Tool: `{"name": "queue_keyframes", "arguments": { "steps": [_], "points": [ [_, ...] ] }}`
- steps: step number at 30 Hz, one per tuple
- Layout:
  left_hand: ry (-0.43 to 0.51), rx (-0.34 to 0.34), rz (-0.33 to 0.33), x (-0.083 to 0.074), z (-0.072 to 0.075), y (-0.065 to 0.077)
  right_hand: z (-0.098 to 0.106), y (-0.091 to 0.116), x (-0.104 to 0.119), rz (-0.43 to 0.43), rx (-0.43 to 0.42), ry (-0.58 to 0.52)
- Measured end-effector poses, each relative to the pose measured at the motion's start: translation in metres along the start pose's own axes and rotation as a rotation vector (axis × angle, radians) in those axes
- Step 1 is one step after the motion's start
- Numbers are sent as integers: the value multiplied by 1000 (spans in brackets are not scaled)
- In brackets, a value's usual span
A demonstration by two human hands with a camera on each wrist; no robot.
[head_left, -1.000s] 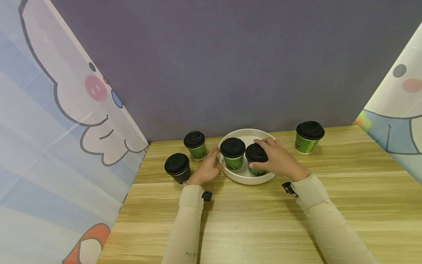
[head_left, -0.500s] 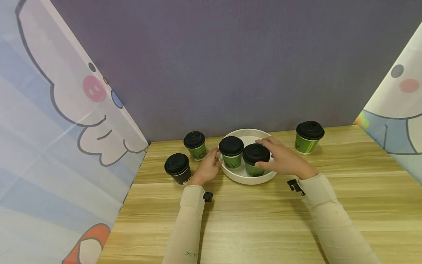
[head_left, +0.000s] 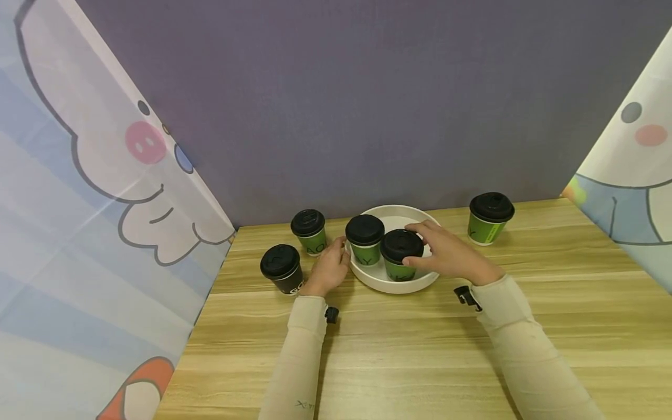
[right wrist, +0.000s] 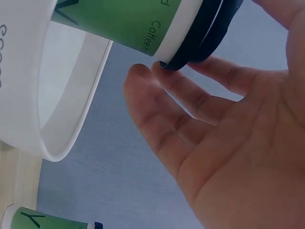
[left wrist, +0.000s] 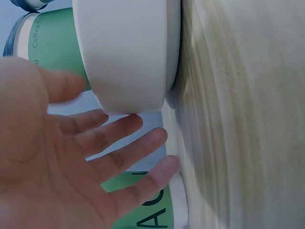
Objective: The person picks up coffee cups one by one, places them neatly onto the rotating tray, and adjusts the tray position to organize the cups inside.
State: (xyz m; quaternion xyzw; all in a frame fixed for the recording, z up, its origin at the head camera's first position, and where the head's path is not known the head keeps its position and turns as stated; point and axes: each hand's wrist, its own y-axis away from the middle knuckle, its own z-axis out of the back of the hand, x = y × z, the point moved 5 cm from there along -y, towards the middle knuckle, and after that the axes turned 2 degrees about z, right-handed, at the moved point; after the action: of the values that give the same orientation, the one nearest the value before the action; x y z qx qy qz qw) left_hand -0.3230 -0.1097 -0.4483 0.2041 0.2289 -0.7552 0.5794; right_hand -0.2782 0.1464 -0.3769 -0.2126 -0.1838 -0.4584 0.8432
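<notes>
In the head view a round white tray holds two green paper coffee cups with black lids, the left cup and the right cup, standing upright close together. My right hand is at the right cup from the right, thumb and fingers spread about its lid. In the right wrist view the fingertips are right at the lid's edge, with the palm away from the cup. My left hand lies at the tray's left side, fingers extended; in the left wrist view the fingertips are right at the tray wall.
Left of the tray stand another green lidded cup and a black lidded cup, both near my left hand. A further green cup stands at the back right. Behind the wooden table rises a grey wall.
Both cups in the tray have shifted a little left. My right hand has drawn back slightly from the right cup, its fingers covering less of the lid. My left hand has barely moved.
</notes>
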Motion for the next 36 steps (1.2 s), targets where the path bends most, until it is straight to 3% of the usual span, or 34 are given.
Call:
{"name": "queue_keyframes", "arguments": {
  "steps": [10, 14, 24, 28, 36],
  "points": [
    [44, 172, -36, -4, -7, 2, -2, 0, -2, -17, 9, -12],
    [32, 206, 12, -6, -11, 5, -2, 0, -1, -9, 4, -16],
    [-42, 166, 103, -12, -21, 9, 0, 1, -1, 7, -6, -25],
    [-24, 169, 128, -11, -22, 9, 6, 3, -7, -42, -26, -53],
    [40, 177, 112, -8, -21, 8, 33, 12, -33, -120, -233, 12]
  ]
}}
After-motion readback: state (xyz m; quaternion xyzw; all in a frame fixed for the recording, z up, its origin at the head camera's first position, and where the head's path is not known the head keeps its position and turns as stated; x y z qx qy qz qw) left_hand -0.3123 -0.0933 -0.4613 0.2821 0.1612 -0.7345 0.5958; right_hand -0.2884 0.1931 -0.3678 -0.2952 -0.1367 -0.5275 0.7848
